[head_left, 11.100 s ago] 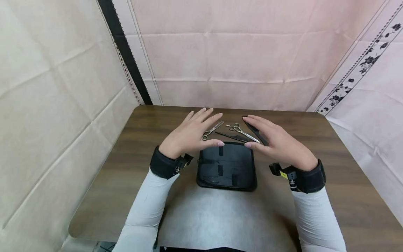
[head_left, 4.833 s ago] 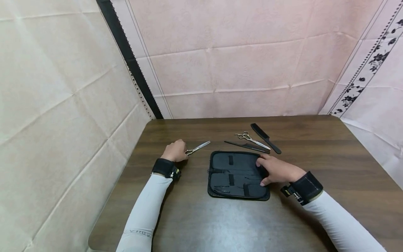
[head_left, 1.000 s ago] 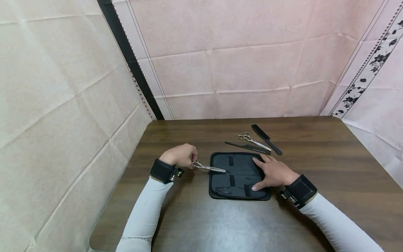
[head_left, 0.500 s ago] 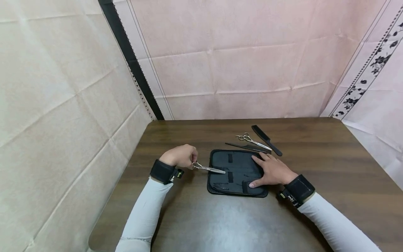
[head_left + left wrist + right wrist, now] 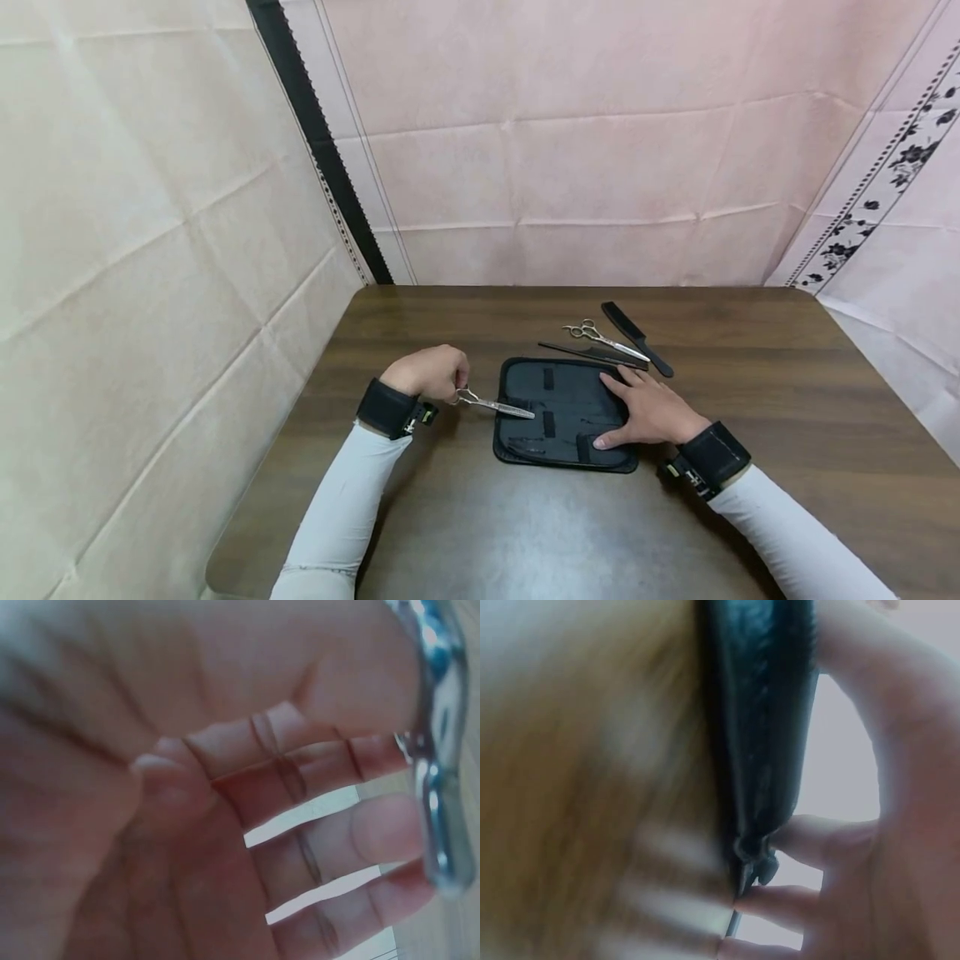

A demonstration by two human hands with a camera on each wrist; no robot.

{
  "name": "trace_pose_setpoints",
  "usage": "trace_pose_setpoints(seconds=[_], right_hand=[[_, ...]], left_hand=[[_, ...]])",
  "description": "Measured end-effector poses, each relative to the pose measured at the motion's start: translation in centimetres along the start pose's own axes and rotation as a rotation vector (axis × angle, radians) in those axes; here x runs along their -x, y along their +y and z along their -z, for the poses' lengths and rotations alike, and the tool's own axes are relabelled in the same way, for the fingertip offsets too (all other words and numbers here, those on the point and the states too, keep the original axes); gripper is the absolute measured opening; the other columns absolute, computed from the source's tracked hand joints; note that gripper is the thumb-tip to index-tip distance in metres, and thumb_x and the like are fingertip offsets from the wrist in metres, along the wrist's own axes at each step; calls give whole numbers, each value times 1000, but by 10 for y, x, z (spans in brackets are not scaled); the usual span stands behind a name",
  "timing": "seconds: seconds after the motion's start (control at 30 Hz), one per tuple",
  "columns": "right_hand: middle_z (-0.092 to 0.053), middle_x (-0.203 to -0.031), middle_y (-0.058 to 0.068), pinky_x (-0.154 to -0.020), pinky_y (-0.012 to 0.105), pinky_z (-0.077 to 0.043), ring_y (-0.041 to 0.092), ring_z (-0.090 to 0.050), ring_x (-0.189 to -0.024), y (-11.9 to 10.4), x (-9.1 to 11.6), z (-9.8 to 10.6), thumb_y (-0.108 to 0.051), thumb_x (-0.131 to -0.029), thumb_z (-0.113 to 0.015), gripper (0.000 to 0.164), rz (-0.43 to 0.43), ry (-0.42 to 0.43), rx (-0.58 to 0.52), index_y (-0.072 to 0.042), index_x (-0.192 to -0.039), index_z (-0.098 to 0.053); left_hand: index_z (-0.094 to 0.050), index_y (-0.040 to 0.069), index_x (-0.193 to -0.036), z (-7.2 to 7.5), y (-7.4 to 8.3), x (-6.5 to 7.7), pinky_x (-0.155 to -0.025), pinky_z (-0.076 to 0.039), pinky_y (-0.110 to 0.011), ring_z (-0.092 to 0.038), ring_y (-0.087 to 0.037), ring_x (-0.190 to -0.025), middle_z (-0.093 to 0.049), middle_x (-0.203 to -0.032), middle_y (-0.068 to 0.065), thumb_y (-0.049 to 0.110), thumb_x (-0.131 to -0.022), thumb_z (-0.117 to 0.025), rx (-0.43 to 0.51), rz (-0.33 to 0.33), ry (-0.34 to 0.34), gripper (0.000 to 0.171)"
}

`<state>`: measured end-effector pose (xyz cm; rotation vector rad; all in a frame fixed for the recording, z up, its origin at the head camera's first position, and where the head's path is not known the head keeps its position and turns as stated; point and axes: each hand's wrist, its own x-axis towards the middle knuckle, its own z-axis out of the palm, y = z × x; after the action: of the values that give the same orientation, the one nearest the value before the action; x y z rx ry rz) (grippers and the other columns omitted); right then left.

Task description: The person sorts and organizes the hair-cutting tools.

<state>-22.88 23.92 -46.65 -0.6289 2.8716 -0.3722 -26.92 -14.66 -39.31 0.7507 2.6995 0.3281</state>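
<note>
My left hand [image 5: 431,372] pinches the handle of a pair of silver thinning shears [image 5: 501,407] at the left of the case. Their toothed blades point right and lie over the left part of the black zip case [image 5: 577,392], by an elastic loop. In the left wrist view the metal handle [image 5: 444,795] shows at the fingertips. My right hand [image 5: 654,408] rests on the case's right side, fingers spread and thumb near the lower loop. The right wrist view shows the case's edge [image 5: 761,727] under thumb and fingers.
Behind the case lie a thin-handled black comb [image 5: 592,356], silver scissors [image 5: 603,337] and a wider black comb [image 5: 636,337]. All are on the brown wooden table [image 5: 495,517]. Pale cloth [image 5: 585,167] hangs behind its far edge.
Earlier both hands hovered empty above the case. The left hand took the thinning shears and brought them right, over the case. The right hand came down on the case, which has shifted slightly left.
</note>
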Motion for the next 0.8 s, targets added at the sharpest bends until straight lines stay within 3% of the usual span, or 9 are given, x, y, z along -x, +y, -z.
trace_pose_setpoints(seconds=[0.3, 0.8], right_hand=[[-23, -166, 35, -103, 72, -43, 60, -25, -149, -5, -1, 2, -82, -70, -75, 124, -10, -27, -8, -7, -160, -38], [-21, -166, 35, -105, 73, -41, 61, -24, -149, -6, 0, 4, -82, -73, -73, 122, -8, -54, 15, -6, -161, -35]], left_hand=[[-73, 12, -83, 4, 3, 2, -61, -48, -30, -58, -16, -71, -65, -81, 2, -1, -81, -78, 13, 31, -37, 14], [-69, 18, -75, -4, 11, -4, -58, -45, -30, -56, -14, -67, -62, -75, 5, -1, -78, -75, -31, 36, -37, 20]])
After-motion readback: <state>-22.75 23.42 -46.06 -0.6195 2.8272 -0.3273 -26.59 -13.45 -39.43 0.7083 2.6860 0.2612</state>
